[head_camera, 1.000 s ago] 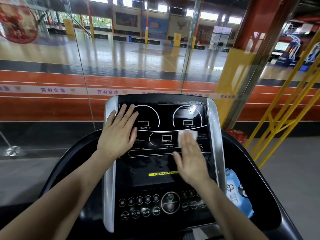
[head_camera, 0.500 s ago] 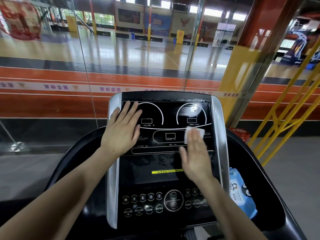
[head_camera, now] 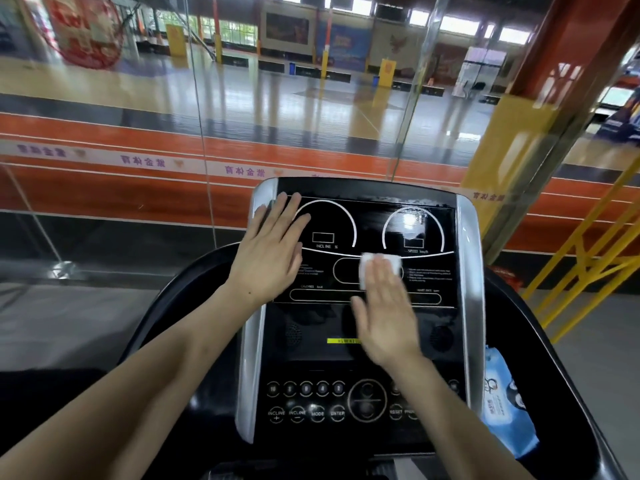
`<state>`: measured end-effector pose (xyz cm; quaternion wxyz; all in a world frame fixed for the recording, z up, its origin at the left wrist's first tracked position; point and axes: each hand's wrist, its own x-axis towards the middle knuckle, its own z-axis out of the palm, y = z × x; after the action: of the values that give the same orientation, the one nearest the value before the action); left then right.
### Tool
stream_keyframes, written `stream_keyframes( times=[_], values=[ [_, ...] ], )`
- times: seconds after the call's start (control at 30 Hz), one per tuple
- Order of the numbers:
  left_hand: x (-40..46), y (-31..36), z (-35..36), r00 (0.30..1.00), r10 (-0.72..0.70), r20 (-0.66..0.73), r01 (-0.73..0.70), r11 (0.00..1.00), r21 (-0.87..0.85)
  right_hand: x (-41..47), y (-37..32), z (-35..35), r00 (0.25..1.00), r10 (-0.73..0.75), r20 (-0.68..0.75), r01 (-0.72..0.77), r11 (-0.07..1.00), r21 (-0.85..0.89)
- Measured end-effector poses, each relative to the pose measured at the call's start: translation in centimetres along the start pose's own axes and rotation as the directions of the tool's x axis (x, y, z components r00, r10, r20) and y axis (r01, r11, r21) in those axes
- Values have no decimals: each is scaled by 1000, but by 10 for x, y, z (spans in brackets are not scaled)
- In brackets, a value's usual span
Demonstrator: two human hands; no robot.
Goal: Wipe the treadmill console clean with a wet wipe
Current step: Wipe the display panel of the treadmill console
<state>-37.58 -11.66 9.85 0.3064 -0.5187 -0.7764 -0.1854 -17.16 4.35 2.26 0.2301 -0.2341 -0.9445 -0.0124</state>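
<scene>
The black treadmill console (head_camera: 367, 220) with silver side strips fills the middle of the view. My left hand (head_camera: 268, 252) lies flat on its upper left corner, fingers spread, holding nothing. My right hand (head_camera: 386, 310) presses a folded white wet wipe (head_camera: 369, 266) flat against the middle of the display panel, just below the speed dial. Only the wipe's top edge shows past my fingertips. Wet streaks glisten on the upper right of the panel.
A blue pack of wet wipes (head_camera: 502, 400) rests in the tray to the right of the console. A row of buttons (head_camera: 308, 403) runs along the console's lower part. A glass wall (head_camera: 207, 116) stands behind, with yellow railings (head_camera: 595, 244) on the right.
My right hand has slid the wipe leftward from under the speed dial toward the panel's centre. My left hand stays planted on the upper left corner. The view has shifted slightly.
</scene>
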Motion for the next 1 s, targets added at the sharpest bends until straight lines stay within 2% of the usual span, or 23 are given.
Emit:
stream_keyframes(
  times=[0.07, 0.13, 0.27, 0.37, 0.43, 0.5, 0.57, 0.6, 0.7, 0.8, 0.87, 1.0],
  values=[
    [-11, -5, -1, 999, -49, -4, 49, 999, -25, -3, 15, -2, 994, 98, -39, -97, 995, 22],
    [-24, -11, -1, 996, -94, 4, 94, 995, -25, 2, -4, 1, 992, 116, -60, -113, 993, 45],
    [-39, -14, 1, 987, -159, 7, 159, 987, -37, 12, -72, 13, 991, -130, -33, 131, 991, 23],
    [-42, -14, 2, 985, -170, 27, 170, 985, -27, 14, -63, 7, 968, -251, 22, 252, 968, -22],
    [-48, -19, 1, 983, -173, 60, 174, 985, -10, 12, -30, -1, 974, -225, 40, 226, 973, -42],
    [-58, -25, -1, 981, -164, 101, 161, 986, 30, 13, -7, -8, 994, -109, 11, 109, 994, -17],
    [-62, -29, -1, 981, -154, 119, 149, 988, 47, 17, -16, -4, 1000, -18, -16, 18, 1000, 6],
    [-63, -30, -2, 981, -152, 123, 148, 988, 42, 19, -31, 0, 999, -24, -23, 25, 1000, 17],
    [-64, -28, 0, 980, -162, 119, 158, 987, 39, 14, -81, 10, 965, -259, 40, 258, 966, 31],
    [-65, -27, 2, 978, -164, 131, 162, 986, 27, 12, -83, 10, 900, -428, 81, 430, 902, -17],
    [-66, -26, 2, 974, -178, 143, 176, 984, 26, 34, -72, 4, 900, -432, 60, 435, 899, -53],
    [-65, -23, 0, 966, -196, 169, 196, 981, 17, 106, -74, -21, 939, -341, 50, 344, 938, -41]
  ],
)
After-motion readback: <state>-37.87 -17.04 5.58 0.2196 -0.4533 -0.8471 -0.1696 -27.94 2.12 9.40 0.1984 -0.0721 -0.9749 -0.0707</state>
